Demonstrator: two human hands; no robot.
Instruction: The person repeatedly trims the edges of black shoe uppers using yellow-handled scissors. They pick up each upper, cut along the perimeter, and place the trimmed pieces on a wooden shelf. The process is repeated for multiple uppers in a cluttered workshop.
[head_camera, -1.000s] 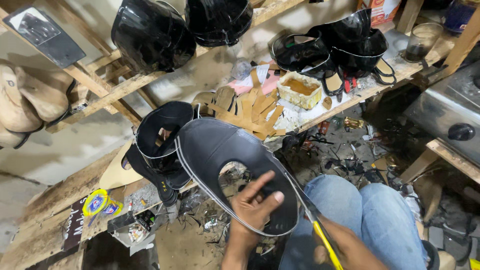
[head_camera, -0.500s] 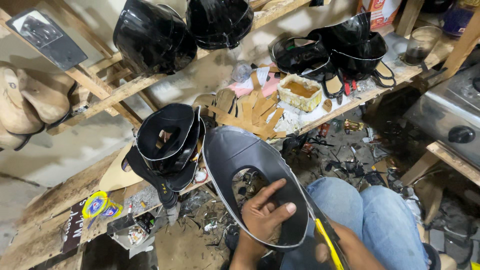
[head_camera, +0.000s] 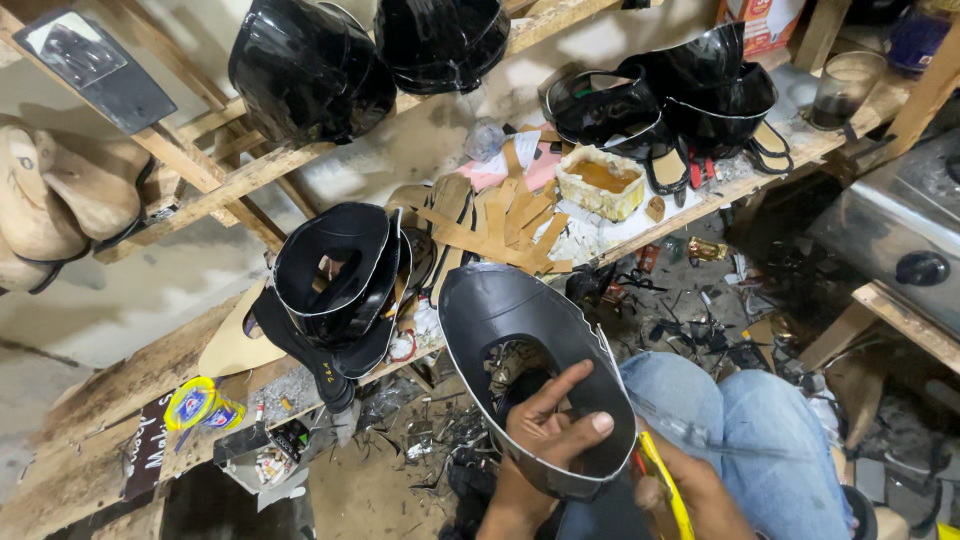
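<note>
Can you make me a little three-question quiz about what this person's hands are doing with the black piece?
1. True or false: the left hand holds the curved black piece with fingers through its opening.
2. What colour is the tool in the right hand? A) yellow B) red C) green
3. What does the stack of black pieces rest on?

Key:
1. True.
2. A, yellow.
3. The low wooden bench, beside brown strips.
</note>
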